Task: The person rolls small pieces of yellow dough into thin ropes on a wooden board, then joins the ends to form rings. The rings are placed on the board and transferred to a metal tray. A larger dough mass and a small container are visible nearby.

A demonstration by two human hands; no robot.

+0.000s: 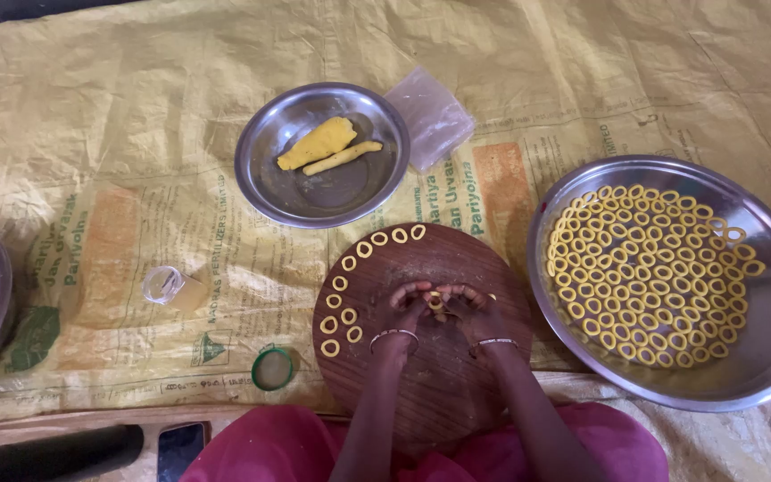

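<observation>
A person seated on the floor works a small ring of yellow dough (436, 302) over a round wooden board (421, 375), the left hand (406, 303) and right hand (475, 308) meeting at the centre, fingers of both curled closed around the piece. Finished dough rings (354, 259) line the board's edge. More fill a large steel tray (760, 357) at right; a steel plate (261, 170) beyond holds yellow dough (319, 143).

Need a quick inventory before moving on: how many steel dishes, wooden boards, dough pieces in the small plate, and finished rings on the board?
Steel dishes: 3
Wooden boards: 1
Dough pieces in small plate: 2
Finished rings on board: 11
Total: 17
</observation>
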